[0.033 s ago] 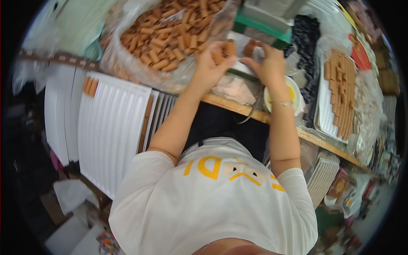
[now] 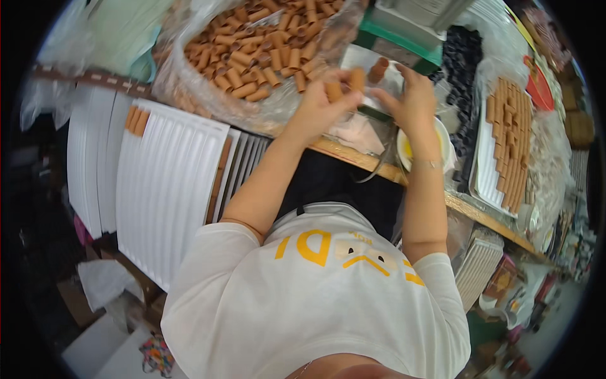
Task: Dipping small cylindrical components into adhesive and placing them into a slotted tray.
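My left hand (image 2: 317,108) is closed around short orange-brown tubes (image 2: 357,79); two show at its fingers, somewhat blurred. Facing it, my right hand (image 2: 415,104) has thumb and fingers apart, and I see nothing between them. Between the hands, a darker brown tube (image 2: 378,69) stands slightly tilted on the white plate (image 2: 355,58) of a green and grey machine (image 2: 404,47). Just left of my left hand, a big heap of similar tubes (image 2: 252,57) fills a clear plastic bag (image 2: 169,76).
By my right wrist stands a white bowl (image 2: 445,140) with something yellow inside. Black small pieces (image 2: 462,72) lie beyond it, then a white ridged tray (image 2: 486,180) with rows of tubes and a red dish (image 2: 538,85). White ridged trays (image 2: 170,189) stand left, below the wooden table edge (image 2: 353,155).
My right hand has drawn back from the tube on the plate, and its fingers have parted. The left hand keeps its tubes. The whole view has shifted slightly.
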Motion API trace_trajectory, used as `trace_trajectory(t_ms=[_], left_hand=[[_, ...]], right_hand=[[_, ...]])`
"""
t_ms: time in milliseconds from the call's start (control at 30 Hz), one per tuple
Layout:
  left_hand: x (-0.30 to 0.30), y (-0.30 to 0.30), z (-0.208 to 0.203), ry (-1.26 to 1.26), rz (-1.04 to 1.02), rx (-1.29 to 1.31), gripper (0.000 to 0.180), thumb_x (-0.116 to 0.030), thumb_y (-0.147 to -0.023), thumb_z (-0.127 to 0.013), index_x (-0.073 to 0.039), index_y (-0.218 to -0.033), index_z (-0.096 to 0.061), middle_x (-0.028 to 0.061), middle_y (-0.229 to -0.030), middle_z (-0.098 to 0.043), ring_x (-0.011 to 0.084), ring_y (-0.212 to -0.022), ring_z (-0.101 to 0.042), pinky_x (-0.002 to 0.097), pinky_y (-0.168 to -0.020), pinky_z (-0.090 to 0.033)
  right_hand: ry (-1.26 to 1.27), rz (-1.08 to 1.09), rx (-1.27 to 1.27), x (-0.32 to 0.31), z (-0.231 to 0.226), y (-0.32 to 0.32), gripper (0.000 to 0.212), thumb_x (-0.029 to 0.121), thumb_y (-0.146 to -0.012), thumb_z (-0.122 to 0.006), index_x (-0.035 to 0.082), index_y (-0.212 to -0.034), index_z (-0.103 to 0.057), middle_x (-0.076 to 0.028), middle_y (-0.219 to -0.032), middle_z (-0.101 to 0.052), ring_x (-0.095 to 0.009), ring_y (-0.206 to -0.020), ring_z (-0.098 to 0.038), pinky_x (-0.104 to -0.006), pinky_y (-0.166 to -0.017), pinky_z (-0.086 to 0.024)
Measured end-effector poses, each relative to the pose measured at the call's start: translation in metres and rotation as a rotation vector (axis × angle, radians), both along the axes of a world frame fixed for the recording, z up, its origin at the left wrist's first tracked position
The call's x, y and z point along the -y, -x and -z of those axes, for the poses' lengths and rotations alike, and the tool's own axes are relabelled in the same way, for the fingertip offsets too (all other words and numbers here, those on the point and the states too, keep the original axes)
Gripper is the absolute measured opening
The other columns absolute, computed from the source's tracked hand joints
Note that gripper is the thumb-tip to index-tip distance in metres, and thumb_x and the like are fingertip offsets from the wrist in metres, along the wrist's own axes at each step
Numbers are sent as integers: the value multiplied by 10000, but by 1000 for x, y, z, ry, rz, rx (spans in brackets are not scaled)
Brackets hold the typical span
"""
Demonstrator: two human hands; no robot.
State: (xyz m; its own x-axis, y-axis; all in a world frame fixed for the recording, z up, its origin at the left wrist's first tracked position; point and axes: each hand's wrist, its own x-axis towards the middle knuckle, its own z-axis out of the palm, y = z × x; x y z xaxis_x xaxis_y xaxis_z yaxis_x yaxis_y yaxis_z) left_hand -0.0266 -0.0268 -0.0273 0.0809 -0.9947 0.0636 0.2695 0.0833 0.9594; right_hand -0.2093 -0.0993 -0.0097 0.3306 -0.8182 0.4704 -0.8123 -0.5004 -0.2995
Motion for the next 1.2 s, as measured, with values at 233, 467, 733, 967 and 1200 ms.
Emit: trace_trajectory(t_ms=[233,467,733,967,1200], left_hand=[[-41,15,-10,-171,571,-205,467,-94,-907,-660,-30,-1294,-406,118,-1110,-620,160,-964,-651,253,-759,-521],[-49,48,-8,144,178,553,497,56,-783,-654,-18,-1210,-413,175,-988,-575,337,-963,-608,379,-801,-488],[-21,-35,-29,176,-375,1086,239,-18,-798,-676,-29,-1025,-603,131,-957,-526,316,-872,-571,399,-792,-474],[-20,-103,-27,-46,-627,1126,224,-40,-801,-672,-44,-1017,-611,171,-891,-639,375,-877,-602,440,-783,-478],[4,-83,1,-134,-514,1540,171,-17,-805,-578,-43,-974,-583,190,-927,-638,369,-912,-597,476,-780,-452]], right_hand=[[-669,-438,507,-64,-43,31,293,163,-798,-758,32,-1048,-679,-43,-829,-609,-121,-698,-480,-249,-643,-409],[-360,-127,392,-80,-20,22,238,197,-753,-798,9,-811,-666,-126,-655,-609,-225,-524,-566,-328,-518,-458],[-341,151,250,-12,-16,77,327,255,-835,-717,119,-1123,-638,-93,-907,-654,-259,-750,-642,-366,-666,-508],[-253,260,-97,88,30,103,209,226,-861,-671,121,-1042,-684,-162,-1060,-634,-357,-995,-620,-427,-830,-508],[-392,363,-388,94,49,154,335,221,-799,-704,60,-1080,-617,-199,-997,-675,-370,-952,-644,-439,-802,-512]])
